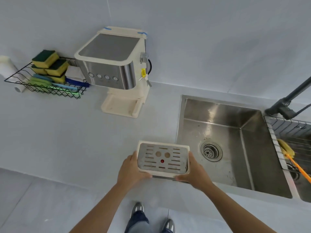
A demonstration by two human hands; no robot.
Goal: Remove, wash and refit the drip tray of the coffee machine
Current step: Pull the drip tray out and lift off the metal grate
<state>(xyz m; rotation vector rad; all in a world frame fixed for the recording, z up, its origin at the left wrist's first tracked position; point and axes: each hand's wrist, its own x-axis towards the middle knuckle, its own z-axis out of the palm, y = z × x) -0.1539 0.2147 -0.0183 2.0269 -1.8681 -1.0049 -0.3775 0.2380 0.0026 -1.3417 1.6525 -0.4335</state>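
Observation:
The cream drip tray (162,158) with its slotted metal grate and a red dot is out of the machine, held level over the counter's front edge just left of the sink. My left hand (131,170) grips its left side, thumb curled along the near edge. My right hand (193,172) grips the right side the same way. The cream and steel coffee machine (109,64) stands at the back of the counter, and its base recess (122,105) shows bare cream plastic.
A steel sink (227,143) with a drain strainer lies to the right, a dark faucet (289,101) at its far right. A wire rack (292,132) holds a yellow brush with an orange handle. A black wire basket (45,81) with sponges and brushes sits left of the machine.

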